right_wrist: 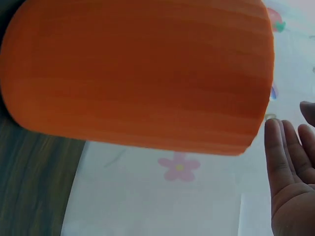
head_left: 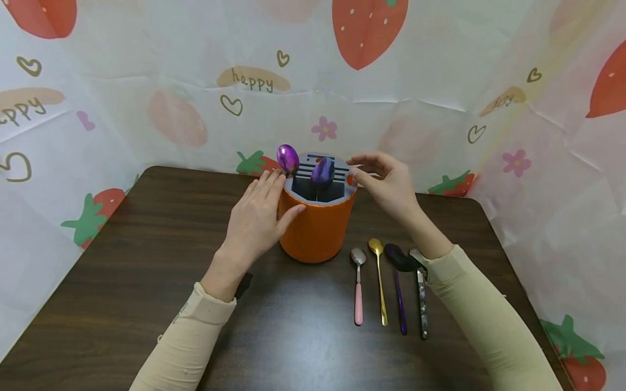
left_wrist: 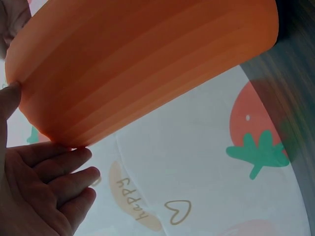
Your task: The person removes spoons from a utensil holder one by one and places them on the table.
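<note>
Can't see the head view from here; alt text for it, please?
A person's left grip touches an upright orange container with two purple spoons standing in it; the right grip is close beside its top. Four more utensils lie on the dark table at lower right.

The patterned backdrop sheet bears "happy" in brown handwritten letters on a tan oval, above the worktop's far edge, left of its middle. Beyond the far left corner, a cut-off repeat shows "ppy" clearly; beyond the far right corner, a slanted, smaller one is blurred. The left wrist view shows "happy" turned sideways.
</note>
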The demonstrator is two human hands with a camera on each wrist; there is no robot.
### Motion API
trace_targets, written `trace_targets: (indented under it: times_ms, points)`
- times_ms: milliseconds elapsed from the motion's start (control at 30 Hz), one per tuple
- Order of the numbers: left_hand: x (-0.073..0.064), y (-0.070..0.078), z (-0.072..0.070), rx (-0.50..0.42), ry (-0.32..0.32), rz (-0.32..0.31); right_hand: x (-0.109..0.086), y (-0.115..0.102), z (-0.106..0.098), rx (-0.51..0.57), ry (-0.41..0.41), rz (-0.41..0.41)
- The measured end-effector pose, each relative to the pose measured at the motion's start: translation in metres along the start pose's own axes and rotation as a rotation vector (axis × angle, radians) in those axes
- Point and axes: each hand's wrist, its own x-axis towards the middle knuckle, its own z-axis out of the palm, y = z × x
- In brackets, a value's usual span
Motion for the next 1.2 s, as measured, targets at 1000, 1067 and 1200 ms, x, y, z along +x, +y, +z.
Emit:
trace_targets:
  times_ms: [1000,1067,1200]
  points:
    - [0.000,0.000,-0.002,0.018,-0.013,0.002,0.026,-0.007,0.030,-0.115,-0.127,0.101]
    - [0.000,0.000,-0.002,0.019,-0.013,0.001,0.026,-0.008,0.030,-0.110,-0.137,0.101]
    - [0.000,0.000,-0.001,0.018,-0.010,0.001,0.024,-0.011,0.030,-0.098,-0.157,0.101]
